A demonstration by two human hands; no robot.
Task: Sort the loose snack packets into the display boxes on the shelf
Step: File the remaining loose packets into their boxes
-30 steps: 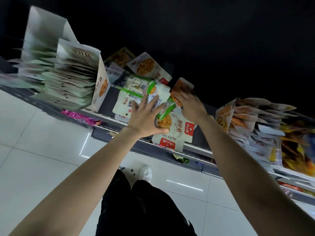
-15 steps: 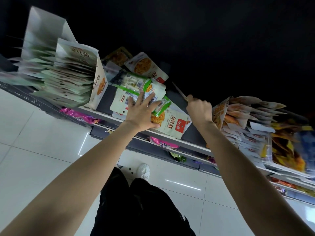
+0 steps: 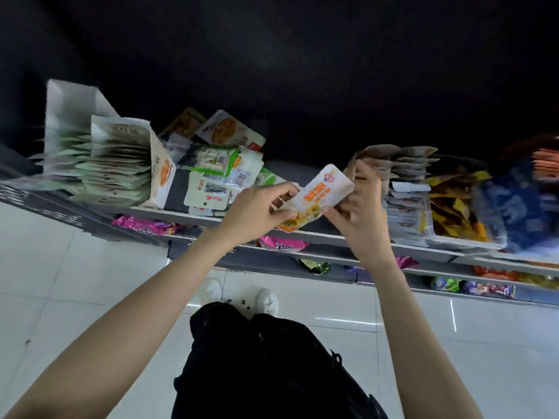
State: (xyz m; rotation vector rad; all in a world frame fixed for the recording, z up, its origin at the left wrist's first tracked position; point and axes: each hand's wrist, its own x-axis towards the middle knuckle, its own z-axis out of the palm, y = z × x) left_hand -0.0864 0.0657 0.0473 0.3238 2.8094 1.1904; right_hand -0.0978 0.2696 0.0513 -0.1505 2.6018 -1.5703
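A white and orange snack packet (image 3: 321,195) is held up in front of the shelf between both hands. My left hand (image 3: 257,211) pinches its lower left edge. My right hand (image 3: 361,213) grips its right side with curled fingers. Loose green and white packets (image 3: 217,170) lie in a heap on the shelf (image 3: 193,216) behind my left hand. A white display box (image 3: 160,173) full of upright packets stands at the left. Another display box (image 3: 402,201) packed with packets stands just right of my right hand.
Yellow packets (image 3: 453,201) and blue packets (image 3: 514,207) fill the shelf's right end. Lower shelves hold pink packets (image 3: 145,225) and other coloured ones. White floor tiles (image 3: 60,282), my dark trousers and white shoes (image 3: 266,300) are below.
My left hand has left the loose heap and moved right to the packet. My right hand has brought the white and orange packet forward, and both hands now hold it.
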